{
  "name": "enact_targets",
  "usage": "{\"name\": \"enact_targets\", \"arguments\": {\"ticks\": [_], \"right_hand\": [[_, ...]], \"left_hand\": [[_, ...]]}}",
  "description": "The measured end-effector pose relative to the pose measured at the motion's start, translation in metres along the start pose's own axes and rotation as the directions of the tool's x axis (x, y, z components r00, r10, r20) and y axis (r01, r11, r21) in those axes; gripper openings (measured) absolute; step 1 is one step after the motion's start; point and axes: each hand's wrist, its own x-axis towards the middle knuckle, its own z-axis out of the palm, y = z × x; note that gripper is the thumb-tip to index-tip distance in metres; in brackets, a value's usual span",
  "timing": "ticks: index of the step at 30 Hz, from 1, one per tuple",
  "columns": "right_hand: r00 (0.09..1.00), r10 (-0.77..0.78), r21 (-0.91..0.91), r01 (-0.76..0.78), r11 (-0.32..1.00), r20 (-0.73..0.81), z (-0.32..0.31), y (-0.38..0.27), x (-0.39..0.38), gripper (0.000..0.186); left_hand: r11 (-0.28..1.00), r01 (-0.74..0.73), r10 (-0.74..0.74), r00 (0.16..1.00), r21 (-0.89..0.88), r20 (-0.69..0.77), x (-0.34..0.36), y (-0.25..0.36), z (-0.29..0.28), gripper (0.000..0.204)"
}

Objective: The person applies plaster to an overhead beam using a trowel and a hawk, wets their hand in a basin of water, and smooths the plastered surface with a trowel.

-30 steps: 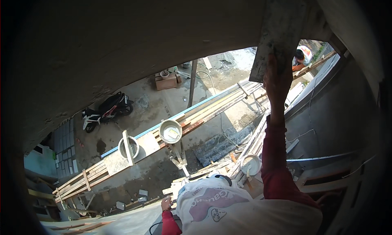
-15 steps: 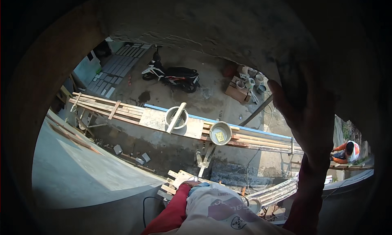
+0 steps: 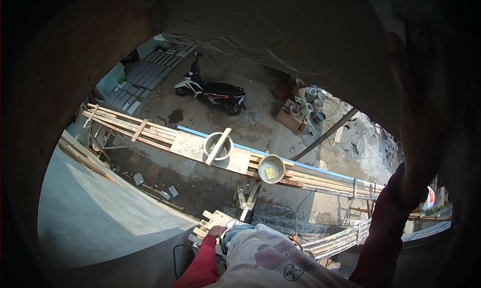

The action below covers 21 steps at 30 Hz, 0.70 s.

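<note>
My right hand (image 3: 418, 87) is raised at the upper right, close under a rough, shadowed plaster overhang (image 3: 260, 32). Its thumb shows along the near side, but the other fingers are lost in the dark, so whatever they may hold is hidden. Low down, my left hand (image 3: 217, 231) hangs beside my leg, over a stack of short wooden planks (image 3: 215, 220). Its fingers are too small to read, and no tool shows in it. Beyond it, a plank scaffold carries a round bucket (image 3: 228, 150) with a wooden strip across it and a second bucket (image 3: 271, 169) holding a yellow item.
A long plank scaffold (image 3: 160, 136) crosses high above a concrete yard. Below stand a motor scooter (image 3: 215, 92) and several buckets by a box (image 3: 290, 120). A smooth grey wall (image 3: 95, 203) slopes at left. A person in an orange-and-white top (image 3: 429, 200) is partly hidden behind my right arm.
My right hand has shifted right and further up along the overhang. My left hand has moved slightly left and down. The view has tilted, and the co-worker is now mostly covered by my arm.
</note>
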Motion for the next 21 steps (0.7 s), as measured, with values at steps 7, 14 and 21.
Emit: {"name": "enact_targets", "arguments": {"ticks": [7, 14, 21], "right_hand": [[0.956, 0.089, 0.694, -0.264, 0.67, 0.278, 0.077, -0.136, -0.051, 0.059], [0.949, 0.271, 0.847, -0.274, 0.456, 0.161, 0.173, -0.207, -0.047, 0.06], [0.908, 0.302, 0.769, -0.409, 0.492, 0.29, 0.143, -0.175, -0.066, 0.056]], "left_hand": [[0.958, -0.025, -0.009, 0.993, -0.285, -0.118, 0.004, 0.073, -0.027, 0.049], [0.962, 0.074, -0.145, 0.955, -0.264, -0.258, 0.016, 0.176, -0.073, 0.052], [0.956, 0.149, -0.196, 0.966, -0.255, -0.171, 0.032, 0.076, -0.014, 0.044]]}}
